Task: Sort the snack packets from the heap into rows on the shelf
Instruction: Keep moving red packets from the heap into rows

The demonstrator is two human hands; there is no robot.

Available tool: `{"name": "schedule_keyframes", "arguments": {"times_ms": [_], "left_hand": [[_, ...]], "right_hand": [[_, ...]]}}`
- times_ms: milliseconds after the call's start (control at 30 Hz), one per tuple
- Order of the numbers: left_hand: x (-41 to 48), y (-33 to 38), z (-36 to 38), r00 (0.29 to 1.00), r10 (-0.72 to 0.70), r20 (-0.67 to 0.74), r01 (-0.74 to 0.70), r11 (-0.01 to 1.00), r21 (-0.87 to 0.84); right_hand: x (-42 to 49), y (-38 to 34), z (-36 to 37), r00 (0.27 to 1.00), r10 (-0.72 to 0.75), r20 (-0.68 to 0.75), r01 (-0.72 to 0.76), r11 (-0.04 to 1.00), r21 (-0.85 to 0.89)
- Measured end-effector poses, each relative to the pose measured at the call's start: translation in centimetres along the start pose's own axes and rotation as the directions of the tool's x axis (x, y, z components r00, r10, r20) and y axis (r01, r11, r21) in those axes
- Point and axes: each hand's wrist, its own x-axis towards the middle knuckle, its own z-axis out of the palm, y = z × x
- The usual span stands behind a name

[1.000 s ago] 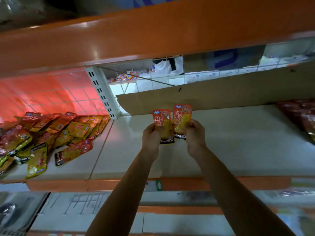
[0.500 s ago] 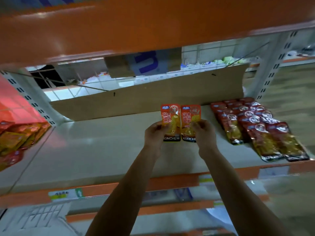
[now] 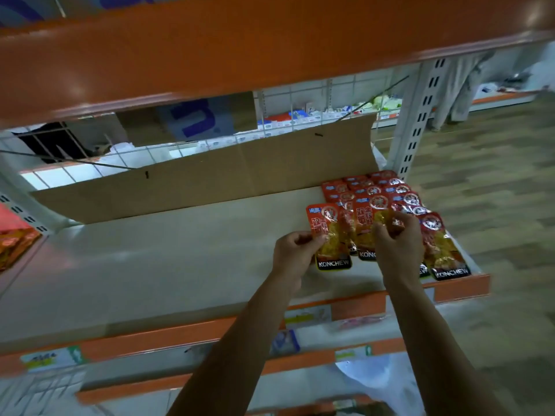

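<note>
My left hand (image 3: 292, 253) pinches the left edge of an orange-and-yellow KONCHEW snack packet (image 3: 329, 235) over the grey shelf board (image 3: 150, 265). My right hand (image 3: 396, 244) grips a second packet of the same kind (image 3: 365, 217) just to its right. Both held packets hang at the left side of the rows of red KONCHEW packets (image 3: 390, 190) laid flat at the shelf's right end; the right-hand one overlaps those rows. A corner of the packet heap (image 3: 15, 241) shows at the far left.
A brown cardboard sheet (image 3: 210, 178) stands along the shelf's back, with a wire grid behind it. An orange shelf beam (image 3: 240, 55) hangs overhead. A white slotted upright (image 3: 417, 115) marks the shelf's right end. An orange front lip (image 3: 180, 331) carries price labels.
Both hands carried the two packets to the right along the shelf, away from the heap, and now reach the rows of red packets. The view swung right with them.
</note>
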Motion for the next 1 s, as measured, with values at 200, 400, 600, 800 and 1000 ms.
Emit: {"name": "schedule_keyframes", "arguments": {"times_ms": [200,400,600,800,1000], "left_hand": [[0.4,-0.8,3.5,0.993,0.114,-0.034,-0.106,0.975,0.197],[0.8,-1.2,5.1,0.982,0.183,-0.044,-0.159,0.931,0.329],[0.9,-1.6,5.6,0.976,0.206,-0.066,-0.159,0.891,0.425],[1.1,-1.6,5.6,0.967,0.251,-0.048,-0.193,0.841,0.506],[1.1,-1.9,5.2,0.972,0.23,-0.045,-0.186,0.874,0.449]], "right_hand": [[1.0,0.4,-2.3,0.996,0.016,0.084,-0.006,0.994,-0.113],[0.2,0.7,-2.6,0.99,-0.027,0.138,0.05,0.985,-0.167],[-0.3,1.1,-2.3,0.977,-0.08,0.2,0.13,0.959,-0.253],[-0.4,1.4,-2.5,0.958,-0.11,0.266,0.193,0.932,-0.308],[-0.5,2.2,-2.9,0.932,-0.113,0.345,0.257,0.876,-0.408]]}}
